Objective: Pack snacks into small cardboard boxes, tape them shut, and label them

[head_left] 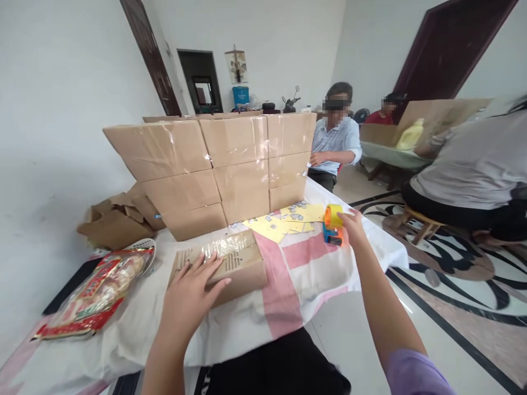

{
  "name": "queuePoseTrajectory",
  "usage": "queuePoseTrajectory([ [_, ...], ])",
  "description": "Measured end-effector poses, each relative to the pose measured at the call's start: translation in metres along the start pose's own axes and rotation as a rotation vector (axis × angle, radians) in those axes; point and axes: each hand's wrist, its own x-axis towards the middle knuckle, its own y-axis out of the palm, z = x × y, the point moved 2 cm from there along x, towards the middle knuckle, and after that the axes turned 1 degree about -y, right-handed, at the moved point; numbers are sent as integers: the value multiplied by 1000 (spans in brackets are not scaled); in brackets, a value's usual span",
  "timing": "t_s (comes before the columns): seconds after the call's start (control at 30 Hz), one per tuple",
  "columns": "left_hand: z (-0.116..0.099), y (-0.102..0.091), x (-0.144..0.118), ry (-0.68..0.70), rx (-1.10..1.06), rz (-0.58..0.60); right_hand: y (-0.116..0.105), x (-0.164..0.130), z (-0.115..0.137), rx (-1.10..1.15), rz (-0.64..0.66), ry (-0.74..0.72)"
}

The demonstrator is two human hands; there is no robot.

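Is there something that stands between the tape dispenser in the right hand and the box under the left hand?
Nothing visible stands between the tape dispenser in the right hand and the box. Flat yellow sheets lie close by on the cloth. The left hand itself covers part of the box's top.

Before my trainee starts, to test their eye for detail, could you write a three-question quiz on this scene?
1. Which hand rests on the printed brown cardboard box?
2. True or false: the right hand holds the yellow, orange and blue tape dispenser.
3. Fill in: as pictured, the red-and-clear plastic packet lies to the ___ of that box.

Key: 1. The left hand. 2. True. 3. Left.
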Motion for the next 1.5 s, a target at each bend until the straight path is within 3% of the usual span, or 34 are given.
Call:
queuePoseTrajectory([
  [0.13,-5,-1,1,-51,25,-74,14,3,-5,35,178,60],
  [0.3,-17,-4,1,-109,-9,-274,16,-24,2,71,206,27],
  [0.4,-25,-4,-3,-77,-55,-391,14,-69,10,157,210,-6],
  [0.53,-56,14,-24,-53,-134,-465,22,-158,18,305,324,55],
  [0.6,-81,34,-35,-51,-280,-376,29,-199,22,363,382,78],
  [0.67,-108,59,-43,-47,-478,-123,37,-229,27,338,414,42],
  [0.73,-131,80,-46,-54,-666,116,43,-245,31,237,400,-47],
  [0.8,-144,90,-46,-90,-843,222,48,-251,35,135,355,-147],
  [0.9,-150,86,-41,-133,-976,174,50,-249,41,86,298,-270],
  [1.0,-152,68,-40,-126,-951,85,49,-245,49,69,263,-385],
  [1.07,-154,58,-41,-168,-971,85,49,-243,53,34,220,-444],
  [1.23,-159,51,-44,-351,-1246,369,47,-240,60,-42,103,-508],
  [1.37,-155,51,-50,-375,-1306,436,46,-236,69,-21,5,-441],
  [1.5,-149,55,-60,-411,-1334,453,46,-235,87,220,-69,-181],
])
